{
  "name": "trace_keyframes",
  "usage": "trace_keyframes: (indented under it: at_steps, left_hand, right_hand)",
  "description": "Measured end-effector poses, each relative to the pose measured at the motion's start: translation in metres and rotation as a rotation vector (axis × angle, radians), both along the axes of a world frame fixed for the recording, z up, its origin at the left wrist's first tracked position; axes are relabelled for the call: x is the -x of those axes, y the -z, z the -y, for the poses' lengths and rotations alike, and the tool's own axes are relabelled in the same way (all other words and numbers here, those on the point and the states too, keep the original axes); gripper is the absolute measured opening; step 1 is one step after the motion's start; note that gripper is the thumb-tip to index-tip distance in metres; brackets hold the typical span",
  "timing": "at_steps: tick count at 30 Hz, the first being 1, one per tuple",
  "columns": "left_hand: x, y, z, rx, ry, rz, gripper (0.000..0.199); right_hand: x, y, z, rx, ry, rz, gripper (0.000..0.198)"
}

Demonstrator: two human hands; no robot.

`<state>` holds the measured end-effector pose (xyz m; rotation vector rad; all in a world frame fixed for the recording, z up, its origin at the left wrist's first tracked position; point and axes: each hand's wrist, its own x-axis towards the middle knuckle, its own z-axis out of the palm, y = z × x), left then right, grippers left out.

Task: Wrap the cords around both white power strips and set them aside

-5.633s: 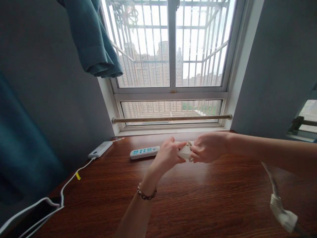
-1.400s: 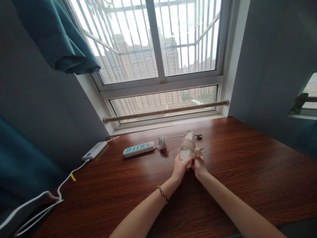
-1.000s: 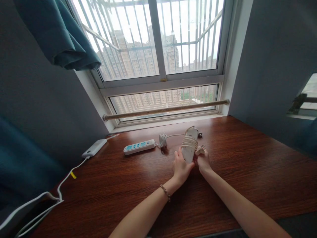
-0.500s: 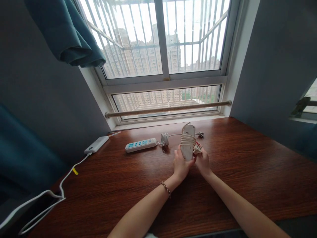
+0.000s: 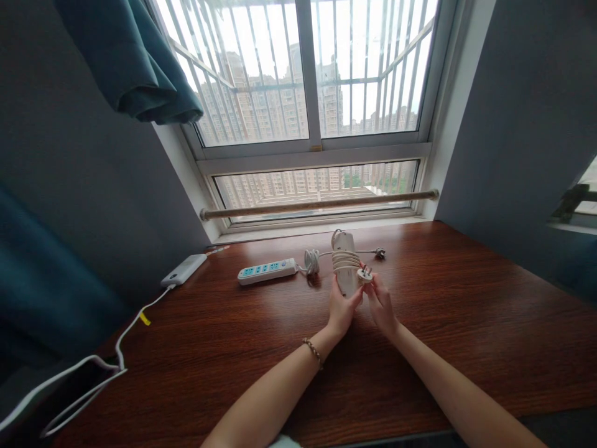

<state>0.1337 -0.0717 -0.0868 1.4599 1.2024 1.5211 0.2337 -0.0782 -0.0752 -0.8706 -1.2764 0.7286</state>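
Observation:
A white power strip [image 5: 346, 284] with its cord [image 5: 346, 260] wound around its middle stands tilted up above the table. My left hand [image 5: 342, 306] is closed around its lower end. At the strip's right side, my right hand [image 5: 381, 303] pinches the cord's plug [image 5: 365, 274], whose metal prongs point up and away. The fingertips of both hands nearly meet below the plug. Left of them lies a second power strip [image 5: 267, 271] with blue sockets. Its bundled cord [image 5: 311, 262] runs behind the held strip to a plug [image 5: 380, 253] on the right.
The brown wooden table [image 5: 209, 348] reaches the window frame at the back. A white power bank [image 5: 185, 270] with a white cable [image 5: 132, 330] lies at the left edge. A rod [image 5: 321, 204] crosses the window low down, and a blue curtain [image 5: 144, 81] hangs at upper left.
The held strip has shifted slightly left and tilted left. The plug in my right hand has turned so that its face and prongs show more plainly.

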Motion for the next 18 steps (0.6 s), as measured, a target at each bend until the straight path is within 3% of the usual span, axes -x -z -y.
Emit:
trace_keyframes:
  at_steps: [2,10,15,18]
  left_hand:
    - [0.0,0.001,0.001,-0.009,-0.019,-0.048,0.065]
    - [0.0,0.009,0.004,0.101,-0.127,-0.343,0.087]
    - [0.002,0.01,0.003,0.094,-0.155,-0.363,0.083]
    - [0.003,0.01,0.003,0.082,-0.163,-0.376,0.085]
  right_hand:
    - [-0.002,0.0,0.0,-0.061,-0.025,0.072,0.025]
    - [-0.007,0.009,-0.011,-0.134,0.206,0.394,0.041]
    - [-0.014,0.009,-0.016,-0.171,0.098,0.543,0.047]
    - [-0.015,0.011,-0.019,-0.117,-0.014,0.484,0.046]
